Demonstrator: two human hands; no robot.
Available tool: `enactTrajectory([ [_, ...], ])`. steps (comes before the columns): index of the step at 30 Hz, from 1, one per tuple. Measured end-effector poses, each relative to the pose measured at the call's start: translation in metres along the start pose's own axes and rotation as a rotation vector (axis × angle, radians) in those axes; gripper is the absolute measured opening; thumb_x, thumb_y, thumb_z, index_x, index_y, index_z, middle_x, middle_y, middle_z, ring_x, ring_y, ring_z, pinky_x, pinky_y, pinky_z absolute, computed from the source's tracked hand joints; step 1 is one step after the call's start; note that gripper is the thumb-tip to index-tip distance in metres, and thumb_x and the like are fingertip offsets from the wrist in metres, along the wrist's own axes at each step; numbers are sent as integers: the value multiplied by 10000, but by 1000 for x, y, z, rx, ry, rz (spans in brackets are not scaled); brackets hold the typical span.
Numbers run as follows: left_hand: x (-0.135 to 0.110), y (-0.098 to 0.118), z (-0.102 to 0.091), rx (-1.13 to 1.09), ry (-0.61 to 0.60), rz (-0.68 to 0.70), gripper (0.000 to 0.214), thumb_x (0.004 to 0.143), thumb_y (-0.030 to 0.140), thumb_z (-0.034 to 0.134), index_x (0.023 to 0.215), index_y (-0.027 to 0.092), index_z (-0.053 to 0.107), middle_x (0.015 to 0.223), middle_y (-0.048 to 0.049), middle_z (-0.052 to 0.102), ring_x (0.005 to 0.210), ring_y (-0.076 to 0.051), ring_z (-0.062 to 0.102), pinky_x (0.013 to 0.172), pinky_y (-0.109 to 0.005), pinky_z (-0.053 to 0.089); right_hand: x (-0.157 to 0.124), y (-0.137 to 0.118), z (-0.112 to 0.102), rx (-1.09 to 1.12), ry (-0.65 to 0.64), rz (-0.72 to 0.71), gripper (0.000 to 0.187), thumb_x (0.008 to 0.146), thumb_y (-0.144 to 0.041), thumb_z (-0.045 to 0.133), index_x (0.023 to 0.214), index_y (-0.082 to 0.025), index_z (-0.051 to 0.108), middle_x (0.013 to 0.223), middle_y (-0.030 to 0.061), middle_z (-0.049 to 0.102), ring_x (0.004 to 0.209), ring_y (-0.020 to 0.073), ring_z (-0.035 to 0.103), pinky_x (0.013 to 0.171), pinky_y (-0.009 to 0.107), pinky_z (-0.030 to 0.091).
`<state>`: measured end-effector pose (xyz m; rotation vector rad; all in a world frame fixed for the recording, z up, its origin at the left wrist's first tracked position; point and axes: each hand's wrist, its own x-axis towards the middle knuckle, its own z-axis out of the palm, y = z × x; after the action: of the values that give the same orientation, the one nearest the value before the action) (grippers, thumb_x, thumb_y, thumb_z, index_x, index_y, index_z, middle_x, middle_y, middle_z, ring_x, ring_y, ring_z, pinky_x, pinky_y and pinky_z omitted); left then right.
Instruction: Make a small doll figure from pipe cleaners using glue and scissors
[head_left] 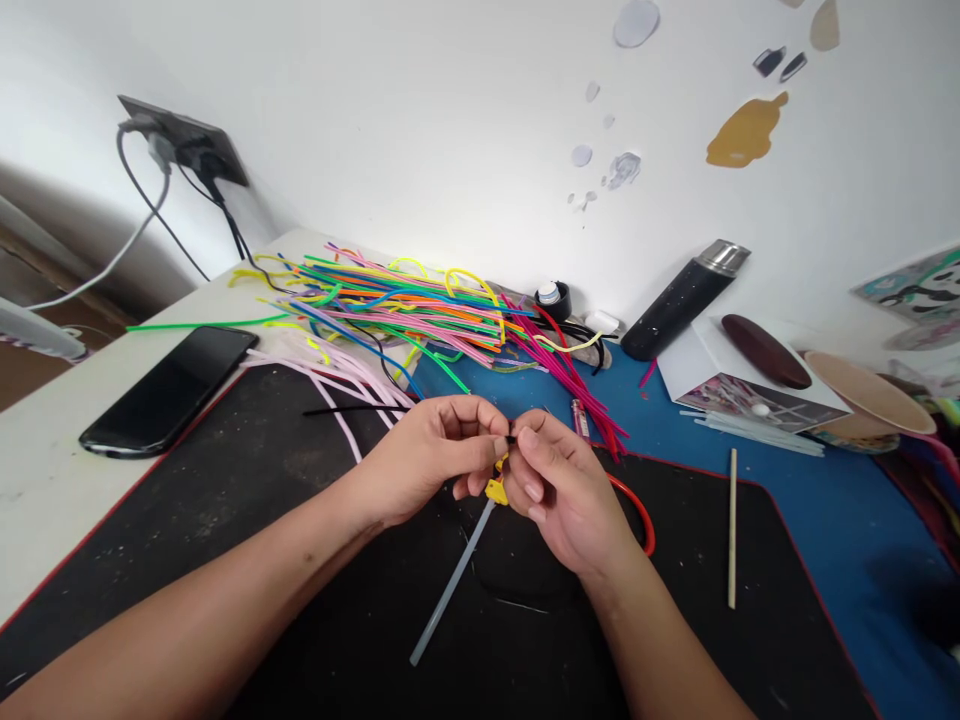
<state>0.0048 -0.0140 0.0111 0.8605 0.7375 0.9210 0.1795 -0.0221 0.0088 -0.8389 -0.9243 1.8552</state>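
Both hands meet over the dark mat, fingertips almost touching. My left hand [457,450] is closed in a pinch on a thin black pipe cleaner [352,409], whose free end sticks out to the left behind the knuckles. Facing it, my right hand [559,480] pinches the short black end between thumb and fingers. Just below the hands lies a yellow piece [496,491] with a translucent glue stick [451,588] running out of it toward me; the rest of it is hidden. A red curved loop [645,520] shows beside my right wrist.
Colourful pipe cleaners [405,305] are heaped at the back, with pale pink ones [330,375] nearer. A phone [169,390] lies left. On the right are a black flask [679,305], a white box [694,370], clear glue sticks [757,432] and a wooden stick [733,530].
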Motion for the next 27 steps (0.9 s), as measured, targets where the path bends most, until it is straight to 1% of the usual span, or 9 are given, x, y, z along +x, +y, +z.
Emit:
enactTrajectory([
  [5,0,-1,0,1,0,-2,245,783,305,859,836,154,673,501,53,590,428,-65,495,404,-147,360,0,0,-2,-10,-1,-3,307,893,-415,845,860,-200,629,514,-110,474,403,38,354,431,172,264],
  [12,1,0,3,-99,4,-44,342,699,360,942,779,140,692,488,47,578,422,-58,483,395,-145,343,2,3,-2,-8,-10,-9,327,874,-418,865,861,-208,614,517,-113,473,406,40,344,423,169,256],
  [19,1,-2,3,-165,3,-60,322,703,348,944,776,141,709,492,39,587,425,-56,482,403,-146,344,1,5,-2,-2,-21,-3,341,878,-423,864,861,-215,593,531,-112,479,406,40,349,420,168,260],
  [24,0,-1,3,-143,8,-49,332,705,362,939,779,147,697,486,48,577,418,-52,465,403,-146,342,2,6,-3,-26,-24,-16,331,885,-421,855,878,-217,594,535,-113,486,402,41,349,413,166,255],
  [27,1,0,4,-69,30,-18,322,716,359,922,780,147,689,498,49,580,420,-54,467,404,-150,352,3,7,-4,-47,-7,-46,306,898,-408,842,886,-215,605,535,-110,493,402,45,361,407,169,261],
])
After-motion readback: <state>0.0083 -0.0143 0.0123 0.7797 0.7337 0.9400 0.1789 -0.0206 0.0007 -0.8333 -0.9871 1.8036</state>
